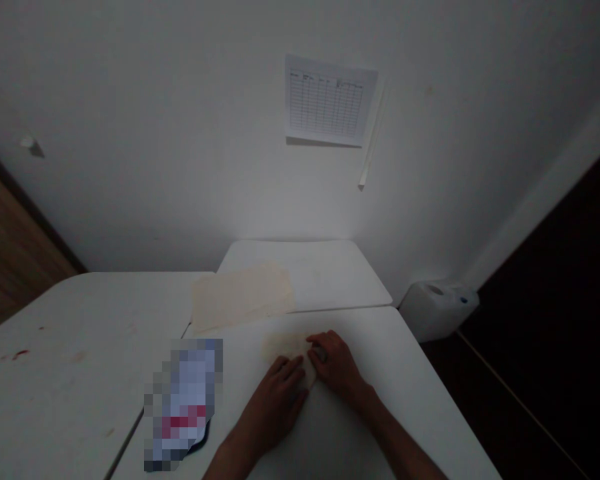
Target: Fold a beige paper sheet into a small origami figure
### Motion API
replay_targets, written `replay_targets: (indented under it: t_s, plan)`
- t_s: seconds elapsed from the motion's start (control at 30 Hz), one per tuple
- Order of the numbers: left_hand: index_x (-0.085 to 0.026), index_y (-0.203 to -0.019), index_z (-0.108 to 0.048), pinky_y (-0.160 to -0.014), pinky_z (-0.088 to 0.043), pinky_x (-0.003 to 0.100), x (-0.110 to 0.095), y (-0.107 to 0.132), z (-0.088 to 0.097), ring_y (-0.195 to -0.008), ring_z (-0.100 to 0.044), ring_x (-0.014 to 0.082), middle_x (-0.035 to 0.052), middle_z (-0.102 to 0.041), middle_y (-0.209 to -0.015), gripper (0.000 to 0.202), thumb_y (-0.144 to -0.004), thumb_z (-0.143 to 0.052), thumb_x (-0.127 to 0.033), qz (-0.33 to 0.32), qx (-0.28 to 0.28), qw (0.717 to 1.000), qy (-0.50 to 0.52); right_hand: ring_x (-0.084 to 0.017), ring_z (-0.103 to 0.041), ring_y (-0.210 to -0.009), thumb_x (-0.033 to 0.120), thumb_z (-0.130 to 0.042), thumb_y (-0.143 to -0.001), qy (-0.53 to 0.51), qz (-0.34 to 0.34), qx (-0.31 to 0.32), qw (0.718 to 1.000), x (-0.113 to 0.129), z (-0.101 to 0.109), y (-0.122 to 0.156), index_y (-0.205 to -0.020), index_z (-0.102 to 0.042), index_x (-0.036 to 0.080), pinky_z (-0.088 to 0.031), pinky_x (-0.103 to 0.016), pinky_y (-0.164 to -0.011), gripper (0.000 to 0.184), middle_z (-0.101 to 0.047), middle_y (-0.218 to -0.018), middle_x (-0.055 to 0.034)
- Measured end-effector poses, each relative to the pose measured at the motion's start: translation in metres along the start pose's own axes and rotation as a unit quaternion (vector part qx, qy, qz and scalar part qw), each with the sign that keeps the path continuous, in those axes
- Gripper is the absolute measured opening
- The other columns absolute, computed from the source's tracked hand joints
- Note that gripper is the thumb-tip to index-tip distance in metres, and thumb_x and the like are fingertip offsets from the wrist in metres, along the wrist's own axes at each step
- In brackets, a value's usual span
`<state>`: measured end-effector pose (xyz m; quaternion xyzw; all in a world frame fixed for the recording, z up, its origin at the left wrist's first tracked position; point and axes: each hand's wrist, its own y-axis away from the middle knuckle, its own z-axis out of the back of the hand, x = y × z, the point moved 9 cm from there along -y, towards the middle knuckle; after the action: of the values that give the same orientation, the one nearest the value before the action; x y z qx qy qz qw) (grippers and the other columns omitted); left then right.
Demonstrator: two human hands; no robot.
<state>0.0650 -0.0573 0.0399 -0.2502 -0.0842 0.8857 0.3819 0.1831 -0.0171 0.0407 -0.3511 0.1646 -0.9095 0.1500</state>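
Note:
A thin pale beige sheet [285, 345], paper or cloth, lies on the white table under both my hands. My left hand [280, 397] rests over its near left part, fingers bent on top and thumb by the near edge, closed on it. From the right, my right hand [334, 360] grips the sheet with curled fingers and thumb. The hands almost meet, and they hide much of the sheet. A larger beige sheet [243, 297] is spread flat farther back, across the seam between tables.
To the left lies a phone-like object [187, 400], its face pixelated. White tables [80, 347] join at seams. A white plastic jug [437, 310] stands beyond the right edge. A printed chart [327, 103] hangs on the wall.

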Motion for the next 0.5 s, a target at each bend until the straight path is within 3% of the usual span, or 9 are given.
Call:
replay_targets:
  t_s: [0.5]
  plan:
    - [-0.021,-0.108,-0.058,-0.097,-0.048,0.049,0.0016,0.0005,-0.0030,-0.115,-0.051,0.0274,0.0077,-0.057,-0.129,0.022,-0.087,-0.054,-0.017,-0.001,0.003,1.000,-0.009,-0.020,-0.058,-0.093,0.009,-0.058,-0.079,0.019,-0.002,-0.025,1.000,0.0006,-0.0023,-0.0001,-0.102,-0.063,0.020,-0.044,-0.035,-0.090,0.027,-0.067,-0.097,-0.0055]
